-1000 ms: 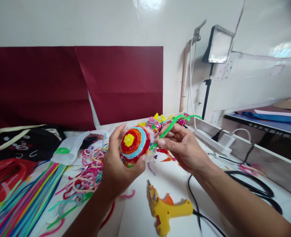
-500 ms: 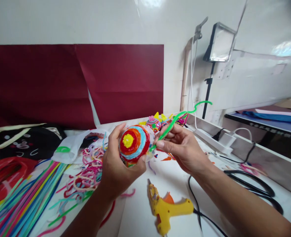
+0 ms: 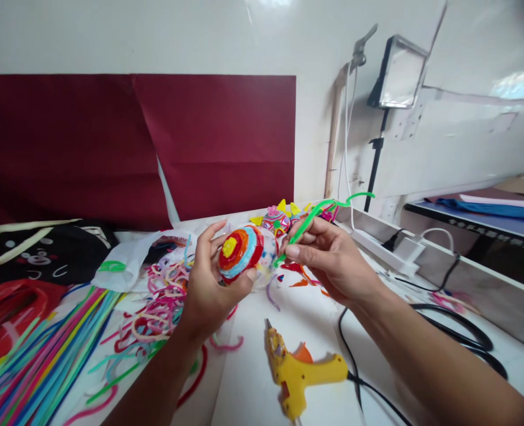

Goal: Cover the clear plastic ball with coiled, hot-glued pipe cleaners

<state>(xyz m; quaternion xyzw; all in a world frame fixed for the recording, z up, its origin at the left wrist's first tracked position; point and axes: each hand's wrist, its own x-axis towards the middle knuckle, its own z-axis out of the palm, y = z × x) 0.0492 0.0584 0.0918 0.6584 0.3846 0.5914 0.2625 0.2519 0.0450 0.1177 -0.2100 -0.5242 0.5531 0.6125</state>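
My left hand (image 3: 208,290) is wrapped round a rounded craft piece (image 3: 243,251). Fuzzy rings of yellow, orange, red and light blue coil over its near end, and its other end is clear with small coloured specks. Between the thumb and fingers of my right hand (image 3: 328,254) is a green pipe cleaner (image 3: 312,218). Its lower tip is at the clear end of the piece; whether it is attached there I cannot tell. The pipe cleaner's free end curves up to the right. Below both hands, a yellow glue gun (image 3: 304,373) lies on white paper.
Long pipe cleaners (image 3: 61,349) lie bundled at left, with a tangle of curled pieces (image 3: 161,302) beside them. Decorated craft pieces (image 3: 277,220) stand at the back. A power strip (image 3: 388,254) and black cable (image 3: 461,331) lie at right. A lamp (image 3: 401,74) stands behind.
My left hand has tilted the craft piece, so more of its clear, speckled side shows. The green pipe cleaner's free end has dropped slightly and shifted left.
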